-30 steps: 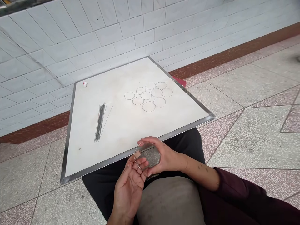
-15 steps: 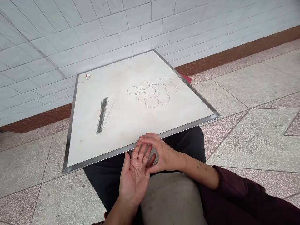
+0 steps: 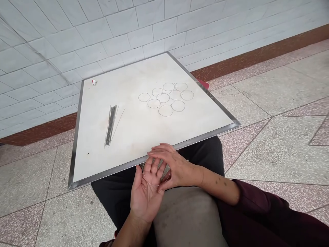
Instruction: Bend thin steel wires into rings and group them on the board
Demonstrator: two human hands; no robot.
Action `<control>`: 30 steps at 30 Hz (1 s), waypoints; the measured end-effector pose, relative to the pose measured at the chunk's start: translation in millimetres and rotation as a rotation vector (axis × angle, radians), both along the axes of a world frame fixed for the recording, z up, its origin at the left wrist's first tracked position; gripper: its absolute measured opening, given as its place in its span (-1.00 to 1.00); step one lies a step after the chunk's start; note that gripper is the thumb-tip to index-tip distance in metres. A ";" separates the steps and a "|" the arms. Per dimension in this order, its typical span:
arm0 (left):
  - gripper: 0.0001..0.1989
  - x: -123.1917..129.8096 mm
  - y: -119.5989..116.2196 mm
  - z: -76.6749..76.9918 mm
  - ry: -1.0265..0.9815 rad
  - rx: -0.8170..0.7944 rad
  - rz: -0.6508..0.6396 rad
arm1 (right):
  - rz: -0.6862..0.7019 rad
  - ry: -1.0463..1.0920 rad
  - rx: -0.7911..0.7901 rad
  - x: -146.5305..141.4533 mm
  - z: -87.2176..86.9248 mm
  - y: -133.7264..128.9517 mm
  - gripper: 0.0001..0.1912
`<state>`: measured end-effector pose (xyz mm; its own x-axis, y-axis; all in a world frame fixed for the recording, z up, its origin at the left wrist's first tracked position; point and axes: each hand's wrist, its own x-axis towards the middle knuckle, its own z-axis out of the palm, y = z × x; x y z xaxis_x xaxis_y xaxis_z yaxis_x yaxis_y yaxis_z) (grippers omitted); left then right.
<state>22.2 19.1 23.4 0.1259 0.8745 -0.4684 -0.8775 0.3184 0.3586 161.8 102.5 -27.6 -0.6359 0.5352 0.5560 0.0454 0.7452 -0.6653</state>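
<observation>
A thin wire ring [image 3: 147, 179] is at the near edge of the board, over my left palm. My left hand [image 3: 147, 199] lies palm up beneath it, fingers stretched out and thumb apart. From the right, my right hand [image 3: 177, 168] curves around the ring, its fingertips at the far side and its thumb at the near side. Part of the ring's right side passes by the right fingers. On the white board [image 3: 133, 133], several similar wire rings [image 3: 166, 110] lie flat, some overlapping. A bundle of straight dark wires [image 3: 110, 125] lies to their left, with a loose wire beside it.
A metal edge strip [image 3: 203, 138] frames the board, which rests over my knees. At its far left corner sits a small red and white object [image 3: 94, 82]. A white tiled wall [image 3: 123, 44] stands behind, and speckled stone floor [image 3: 252, 144] surrounds the board.
The ring has shifted slightly left between my hands, and more of its right side shows. Both hands stay in nearly the same pose. The whole view has moved a little.
</observation>
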 end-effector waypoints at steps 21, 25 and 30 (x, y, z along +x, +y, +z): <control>-0.37 -0.7 -1.3 -7.9 -0.040 0.046 -0.020 | -0.108 -0.008 -0.009 -1.9 0.6 -2.9 0.09; -0.36 2.7 1.8 -4.5 -0.065 0.010 -0.010 | -0.094 -0.056 -0.040 -4.1 0.9 -5.6 0.03; -0.45 2.3 1.9 -4.6 -0.038 -0.031 0.001 | -0.113 -0.053 -0.041 -6.3 -1.5 -6.5 0.00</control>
<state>24.5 21.0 18.8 0.1433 0.8598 -0.4902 -0.8905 0.3281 0.3152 155.5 96.0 -29.0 -0.5981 0.6269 0.4994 0.1632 0.7053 -0.6899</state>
